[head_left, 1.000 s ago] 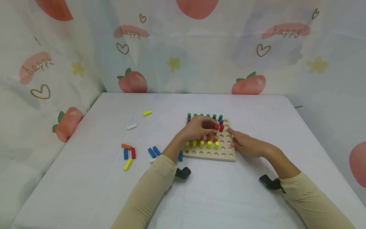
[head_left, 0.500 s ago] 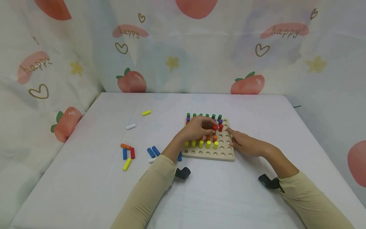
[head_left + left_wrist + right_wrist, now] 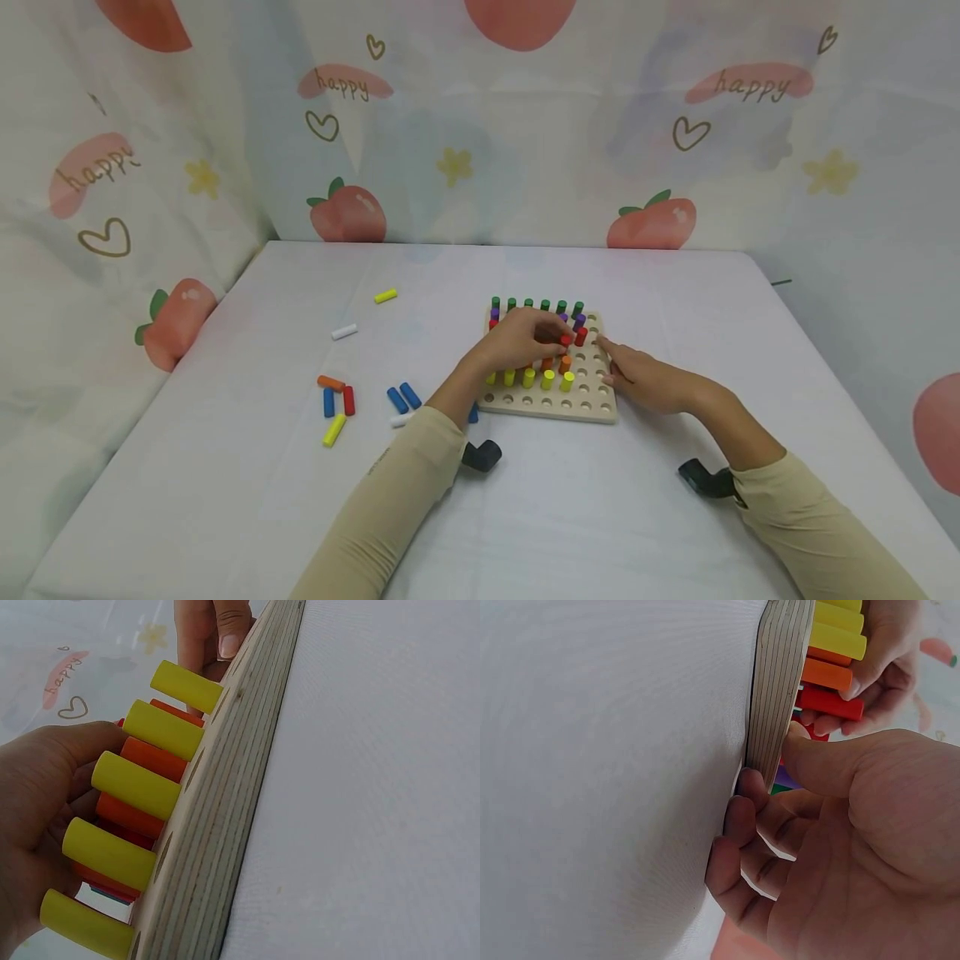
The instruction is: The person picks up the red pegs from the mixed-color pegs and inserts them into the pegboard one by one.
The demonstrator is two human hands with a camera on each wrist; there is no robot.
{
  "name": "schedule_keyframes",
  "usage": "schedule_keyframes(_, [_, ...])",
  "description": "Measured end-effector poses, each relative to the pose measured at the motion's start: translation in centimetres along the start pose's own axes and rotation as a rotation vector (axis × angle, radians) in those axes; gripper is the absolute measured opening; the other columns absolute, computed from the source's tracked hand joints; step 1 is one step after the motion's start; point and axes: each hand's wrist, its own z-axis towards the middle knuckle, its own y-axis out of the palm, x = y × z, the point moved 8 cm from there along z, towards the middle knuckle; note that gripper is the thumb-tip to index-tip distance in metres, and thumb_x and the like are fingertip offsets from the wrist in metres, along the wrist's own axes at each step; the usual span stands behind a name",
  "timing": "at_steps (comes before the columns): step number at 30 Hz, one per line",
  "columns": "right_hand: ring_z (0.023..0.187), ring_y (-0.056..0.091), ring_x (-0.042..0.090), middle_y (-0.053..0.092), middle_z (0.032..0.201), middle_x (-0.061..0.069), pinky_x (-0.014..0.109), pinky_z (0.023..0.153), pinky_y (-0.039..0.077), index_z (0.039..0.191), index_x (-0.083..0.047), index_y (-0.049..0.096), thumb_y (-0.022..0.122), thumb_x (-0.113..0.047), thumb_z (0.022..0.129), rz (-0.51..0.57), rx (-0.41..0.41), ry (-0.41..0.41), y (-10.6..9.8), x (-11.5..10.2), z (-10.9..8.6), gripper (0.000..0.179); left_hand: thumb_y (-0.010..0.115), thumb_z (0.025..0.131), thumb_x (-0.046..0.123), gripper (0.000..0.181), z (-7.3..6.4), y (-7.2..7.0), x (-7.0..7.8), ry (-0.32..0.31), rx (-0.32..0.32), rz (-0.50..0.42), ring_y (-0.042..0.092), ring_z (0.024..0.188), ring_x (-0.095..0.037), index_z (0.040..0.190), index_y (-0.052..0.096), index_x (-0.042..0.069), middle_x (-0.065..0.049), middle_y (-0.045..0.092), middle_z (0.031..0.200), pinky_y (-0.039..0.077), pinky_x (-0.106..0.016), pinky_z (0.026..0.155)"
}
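Note:
A square wooden pegboard (image 3: pixel 551 406) lies on the table with rows of green, purple, red, orange and yellow pegs standing in its holes. My left hand (image 3: pixel 517 340) reaches over the board and pinches a red peg (image 3: pixel 566 341) between thumb and fingers, just left of another upright red peg (image 3: pixel 581 337). In the right wrist view the pinched red peg (image 3: pixel 836 703) stands upright to the board, its lower end close at the surface. At the board's right edge, my right hand (image 3: pixel 648 377) grips it, thumb on the top face and curled fingertips at the side. My left hand hides part of the middle rows.
Left of the board lie loose pegs: several blue ones (image 3: pixel 397 401), an orange one (image 3: pixel 331 383), a red one (image 3: pixel 348 401), yellow ones (image 3: pixel 334 430) and white ones (image 3: pixel 345 332). A printed cloth backdrop (image 3: pixel 525 167) stands behind the white table (image 3: pixel 570 517).
My left hand has come down slightly with the red peg, which now sits a little lower toward the board. My right hand keeps its place on the board's edge.

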Motion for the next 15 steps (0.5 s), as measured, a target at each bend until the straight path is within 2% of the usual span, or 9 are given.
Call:
schedule_keyframes(10, [0.148, 0.021, 0.053, 0.020, 0.162, 0.035, 0.064, 0.114, 0.025, 0.159, 0.012, 0.012, 0.050, -0.024, 0.111, 0.000, 0.007, -0.004, -0.07, -0.26, -0.22, 0.071, 0.075, 0.098, 0.016, 0.022, 0.15, 0.10, -0.12, -0.002, -0.006, 0.026, 0.064, 0.092, -0.005, 0.119, 0.076, 0.011, 0.013, 0.070, 0.099, 0.049, -0.019, 0.089])
schedule_keyframes(15, [0.148, 0.021, 0.053, 0.020, 0.162, 0.035, 0.065, 0.114, 0.025, 0.159, 0.012, 0.012, 0.051, -0.024, 0.110, -0.005, 0.007, -0.003, -0.10, -0.38, -0.24, 0.072, 0.075, 0.098, 0.017, 0.022, 0.14, 0.11, -0.15, -0.010, -0.002, 0.030, 0.064, 0.092, -0.004, 0.119, 0.076, 0.011, 0.014, 0.070, 0.099, 0.049, -0.020, 0.089])
